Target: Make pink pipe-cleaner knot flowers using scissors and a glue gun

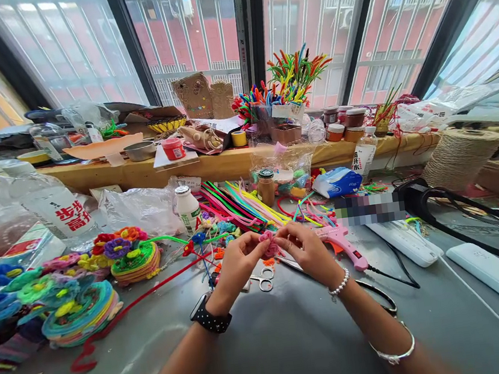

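Note:
Between my two hands, over the middle of the grey table, is a small pink pipe-cleaner flower (269, 244). My left hand (243, 260) pinches its left side, and my right hand (302, 253) grips its right side with the fingertips. Just below the flower lies a small pair of scissors (264, 279), partly hidden by my left hand. A pink hot glue gun (340, 241) rests on the table to the right of my right hand. Loose pipe cleaners (233, 204) in many colours spread out behind both hands.
Finished fuzzy flowers (38, 286) and coiled discs (81, 314) crowd the left. A white bottle (188, 209) and a brown jar (266, 188) stand behind my hands. To the right are a white power strip (404, 244), cables and a twine spool (462, 158). A cluttered wooden ledge (223, 163) runs below the windows.

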The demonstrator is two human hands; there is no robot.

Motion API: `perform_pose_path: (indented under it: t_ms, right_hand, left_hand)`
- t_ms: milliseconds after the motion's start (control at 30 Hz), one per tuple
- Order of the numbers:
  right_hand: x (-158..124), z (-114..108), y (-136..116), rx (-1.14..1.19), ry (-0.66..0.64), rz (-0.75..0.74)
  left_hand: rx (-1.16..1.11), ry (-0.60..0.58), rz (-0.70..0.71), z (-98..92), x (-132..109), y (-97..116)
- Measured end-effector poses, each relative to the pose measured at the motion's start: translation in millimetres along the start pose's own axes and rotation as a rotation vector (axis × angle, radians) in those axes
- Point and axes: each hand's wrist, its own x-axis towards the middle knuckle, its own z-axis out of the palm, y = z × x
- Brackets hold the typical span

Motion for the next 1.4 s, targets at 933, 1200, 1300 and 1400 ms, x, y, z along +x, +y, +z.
perform_pose_path:
  t_ms: [933,1200,1300,1400]
  right_hand:
    - [-1,-16,1,-0.342,0.172,-0.14]
    - [-2,-11,-4,-0.228,-0.038,-0.037]
    - [-1,-7,-8,-0.138,-0.013,0.001]
    - [-1,-3,-9,-0.078,-0.034,0.015]
  left_hand:
    - [-0.076,-0.096,-0.047,-9.6,3,5]
    - [-0.196,0.002,-0.122,-11.3,4,6]
    - [-0.296,-0.059,-0.119,-8.5,2,3]
    - [-0.336,-0.077,-0.084,-5.7,1,2]
